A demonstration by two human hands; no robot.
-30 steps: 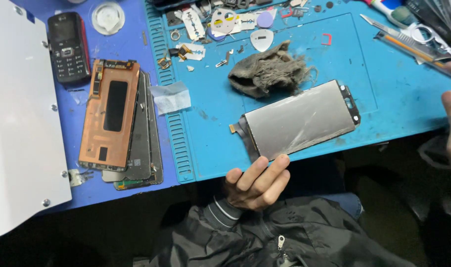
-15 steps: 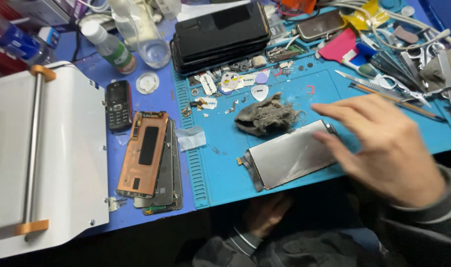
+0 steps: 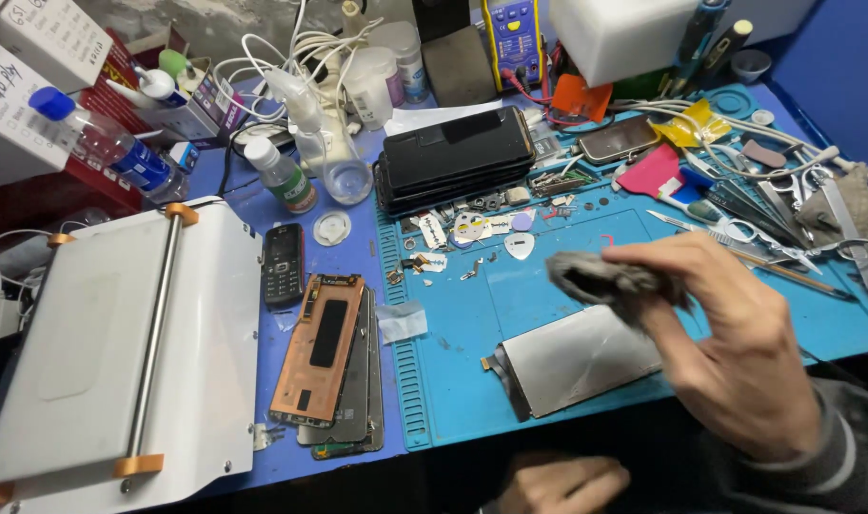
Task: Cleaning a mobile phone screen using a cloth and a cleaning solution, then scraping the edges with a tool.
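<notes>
My right hand (image 3: 729, 352) grips a crumpled grey cloth (image 3: 596, 279) and holds it just above the upper edge of a grey phone screen panel (image 3: 572, 366). The panel lies tilted on the blue work mat (image 3: 463, 381), close to the front edge. My left hand (image 3: 558, 484) rests low below the table edge, fingers loosely curled, holding nothing that I can see; only part of it shows.
A stack of copper-backed phone panels (image 3: 325, 357) lies left of the mat beside a small black phone (image 3: 284, 264). A white machine with a metal bar (image 3: 120, 362) fills the left. Black phones (image 3: 453, 152), bottles, tweezers and small parts crowd the back.
My right hand came in from the right, took hold of the grey cloth off the mat and lifted it over the screen panel. The view pulled back and tilted up.
</notes>
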